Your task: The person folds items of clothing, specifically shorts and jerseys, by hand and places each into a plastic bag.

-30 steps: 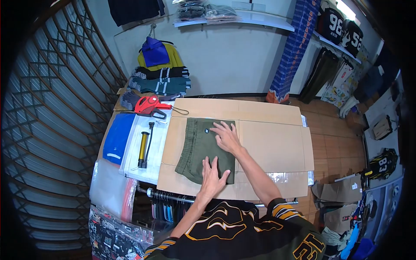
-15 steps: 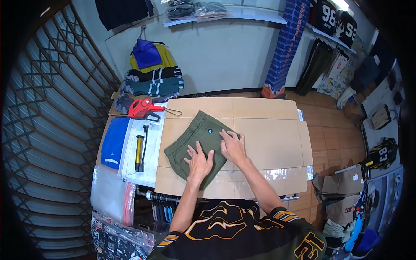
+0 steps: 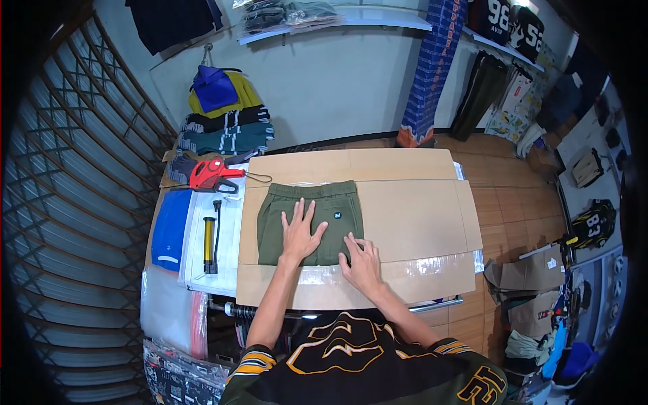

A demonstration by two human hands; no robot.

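Observation:
A folded pair of olive-green shorts [image 3: 317,206] lies flat on the cardboard sheet [image 3: 418,209], its elastic waistband at the far side and a small round dark badge on the right half. My left hand [image 3: 300,233] rests spread on the left-middle part of the cloth. At the lower right edge of the garment is my right hand [image 3: 362,264], fingers apart, the fingertips touching the fabric and the palm over the cardboard. Neither hand grips anything.
Left of the cardboard lie a yellow-and-black hand pump [image 3: 209,243], a red tool with a cord loop [image 3: 212,175] and a blue packed garment [image 3: 171,229]. Folded clothes [image 3: 226,128] are stacked behind them. A metal lattice gate [image 3: 74,202] stands at far left.
The shorts have turned from a slant to lie square, with the waistband now away from me. My left hand has moved up the cloth; my right hand has come down to the lower right edge.

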